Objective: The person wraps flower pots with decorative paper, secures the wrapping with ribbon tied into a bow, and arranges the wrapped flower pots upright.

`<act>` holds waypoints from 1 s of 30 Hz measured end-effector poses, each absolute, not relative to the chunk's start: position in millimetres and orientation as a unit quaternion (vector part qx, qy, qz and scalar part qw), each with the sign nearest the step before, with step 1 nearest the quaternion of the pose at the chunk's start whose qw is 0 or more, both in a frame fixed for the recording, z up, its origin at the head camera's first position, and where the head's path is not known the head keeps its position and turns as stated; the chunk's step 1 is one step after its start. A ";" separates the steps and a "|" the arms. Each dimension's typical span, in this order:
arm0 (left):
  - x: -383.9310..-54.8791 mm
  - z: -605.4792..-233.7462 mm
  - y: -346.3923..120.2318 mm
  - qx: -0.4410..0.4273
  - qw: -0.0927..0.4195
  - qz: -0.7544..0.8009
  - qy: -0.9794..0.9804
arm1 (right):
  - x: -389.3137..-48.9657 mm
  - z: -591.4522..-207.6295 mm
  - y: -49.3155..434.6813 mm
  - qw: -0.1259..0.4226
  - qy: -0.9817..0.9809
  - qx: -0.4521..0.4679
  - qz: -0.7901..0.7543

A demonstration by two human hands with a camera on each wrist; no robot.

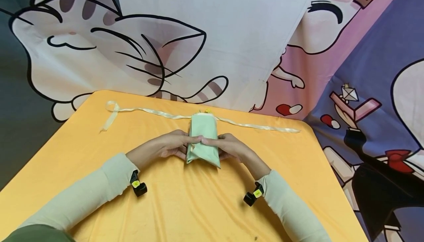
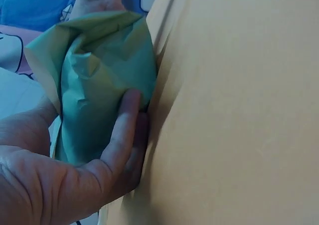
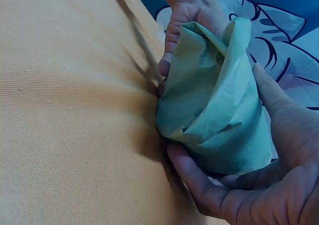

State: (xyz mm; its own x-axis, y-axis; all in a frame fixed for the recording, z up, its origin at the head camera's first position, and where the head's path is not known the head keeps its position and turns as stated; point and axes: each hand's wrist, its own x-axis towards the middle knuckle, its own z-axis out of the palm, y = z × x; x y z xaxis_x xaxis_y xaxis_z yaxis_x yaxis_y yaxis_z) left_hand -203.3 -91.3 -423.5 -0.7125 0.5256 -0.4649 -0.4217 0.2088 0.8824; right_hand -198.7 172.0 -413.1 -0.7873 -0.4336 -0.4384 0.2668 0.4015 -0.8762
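A light green paper-wrapped bundle (image 1: pixel 204 125) lies between both hands, its far end showing a white edge and a bit of yellow, perhaps flowers (image 1: pixel 207 111). My left hand (image 1: pixel 173 144) grips its left side, thumb on top and fingers curled beneath. From the right side my right hand (image 1: pixel 232 146) holds it the same way, the two thumbs meeting on the upper face. In both wrist views the near end of the green paper (image 2: pixel 99 105) is folded and creased, with loose flaps (image 3: pixel 234 40). What lies inside is hidden.
A long pale ribbon (image 1: pixel 265 126) stretches across the table behind the bundle, with a loop (image 1: pixel 112 105) at its left end. The yellow cloth (image 1: pixel 185 212) covering the table has wrinkles. A cartoon-printed curtain (image 1: pixel 232 50) hangs right behind the far edge.
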 end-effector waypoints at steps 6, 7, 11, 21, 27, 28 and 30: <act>-209.6 -417.4 -90.1 0.039 0.350 0.639 0.684 | -207.1 -408.6 169.2 0.294 0.774 -0.055 -0.558; -212.7 -415.5 -89.9 0.039 0.346 0.640 0.685 | -209.7 -406.7 168.7 0.291 0.774 -0.055 -0.560; -229.0 -408.5 -88.2 0.032 0.333 0.646 0.686 | -223.9 -399.4 166.5 0.278 0.773 -0.050 -0.568; -265.8 -409.6 -82.2 -0.007 0.311 0.649 0.694 | -262.1 -404.6 165.1 0.270 0.777 -0.026 -0.568; -272.1 -417.0 -80.8 -0.017 0.318 0.650 0.690 | -268.5 -412.4 164.4 0.271 0.782 -0.007 -0.561; -272.4 -417.4 -80.8 -0.018 0.319 0.650 0.690 | -268.9 -413.0 164.7 0.272 0.786 -0.008 -0.555; -272.6 -416.4 -81.5 -0.019 0.316 0.642 0.699 | -269.2 -412.8 165.5 0.273 0.795 -0.015 -0.542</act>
State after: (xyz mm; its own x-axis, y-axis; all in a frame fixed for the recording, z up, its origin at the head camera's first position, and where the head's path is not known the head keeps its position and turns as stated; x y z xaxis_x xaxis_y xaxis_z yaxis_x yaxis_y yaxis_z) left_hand -272.6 -81.5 -416.4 -0.7994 0.3791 -0.4660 -0.4321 0.1760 0.8845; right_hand -269.2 165.5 -412.8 -0.8500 -0.3209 -0.4178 0.2717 0.4124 -0.8696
